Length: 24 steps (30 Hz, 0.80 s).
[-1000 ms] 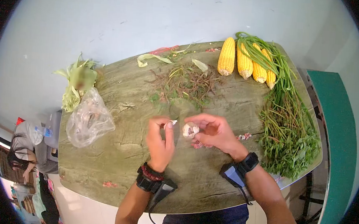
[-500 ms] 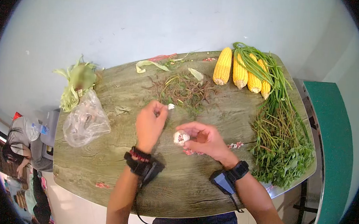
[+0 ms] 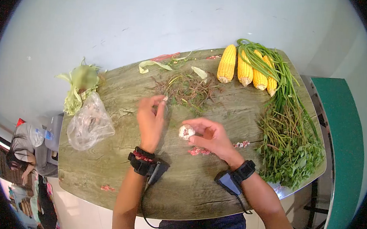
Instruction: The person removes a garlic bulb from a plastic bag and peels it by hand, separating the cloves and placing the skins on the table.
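Observation:
A whitish garlic bulb (image 3: 186, 132) with a reddish patch is held between the thumb and fingers of my right hand (image 3: 210, 137), above the middle of the table. To its upper left, my left hand (image 3: 150, 120) pinches a small pale piece of garlic skin (image 3: 165, 98) at the fingertips. That hand is beside a heap of brown and green stem scraps (image 3: 189, 89). Pale husk strips (image 3: 155, 65) lie behind the heap.
Several yellow corn cobs (image 3: 227, 64) and long green beans (image 3: 274, 65) lie at the back right, above leafy greens (image 3: 292, 159). A clear plastic bag (image 3: 91, 125) and corn husks (image 3: 78, 87) are at the left. A person (image 3: 26, 147) sits beyond the table (image 3: 87, 176).
My left hand has moved slightly left and up with the pale piece, nearer the scrap heap. My right hand still holds the garlic bulb, nearly in place. The camera view has shifted a little.

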{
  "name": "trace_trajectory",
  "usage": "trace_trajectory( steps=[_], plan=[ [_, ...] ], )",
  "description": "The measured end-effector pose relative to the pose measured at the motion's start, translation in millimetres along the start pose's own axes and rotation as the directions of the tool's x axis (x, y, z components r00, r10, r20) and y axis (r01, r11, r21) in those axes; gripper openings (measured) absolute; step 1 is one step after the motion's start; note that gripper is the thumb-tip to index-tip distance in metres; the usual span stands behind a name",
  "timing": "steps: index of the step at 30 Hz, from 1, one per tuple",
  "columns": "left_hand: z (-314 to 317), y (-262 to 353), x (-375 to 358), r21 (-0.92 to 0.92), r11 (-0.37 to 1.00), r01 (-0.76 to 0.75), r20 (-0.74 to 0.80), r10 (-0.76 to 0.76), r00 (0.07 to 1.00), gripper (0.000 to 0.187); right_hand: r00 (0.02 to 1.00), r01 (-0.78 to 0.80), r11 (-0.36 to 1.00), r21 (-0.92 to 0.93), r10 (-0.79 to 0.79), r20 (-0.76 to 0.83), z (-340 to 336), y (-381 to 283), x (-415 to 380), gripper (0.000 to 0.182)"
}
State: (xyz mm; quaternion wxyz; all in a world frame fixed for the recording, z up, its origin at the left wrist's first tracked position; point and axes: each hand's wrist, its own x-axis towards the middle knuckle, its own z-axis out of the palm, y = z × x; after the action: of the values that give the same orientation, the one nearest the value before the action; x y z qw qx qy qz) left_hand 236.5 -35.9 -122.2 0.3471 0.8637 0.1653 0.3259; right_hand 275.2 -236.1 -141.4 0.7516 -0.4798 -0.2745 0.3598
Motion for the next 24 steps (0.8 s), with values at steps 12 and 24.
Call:
trace_trajectory(
  steps=[12, 24],
  plan=[
    [-1.2, -8.1, -7.4, -0.523, 0.834, 0.176, 0.112, -0.137, 0.984, 0.019, 0.998, -0.051, 0.998, -0.036, 0.049, -0.051, 0.6, -4.0, 0.5, 0.044],
    [-9.5, 23.6, -68.1, -0.370, 0.928, -0.052, 0.219, 0.141, 0.966, 0.027, 0.976, 0.178, 0.967, -0.184, -0.198, -0.096, 2.4, 9.0, 0.7, 0.040]
  ],
)
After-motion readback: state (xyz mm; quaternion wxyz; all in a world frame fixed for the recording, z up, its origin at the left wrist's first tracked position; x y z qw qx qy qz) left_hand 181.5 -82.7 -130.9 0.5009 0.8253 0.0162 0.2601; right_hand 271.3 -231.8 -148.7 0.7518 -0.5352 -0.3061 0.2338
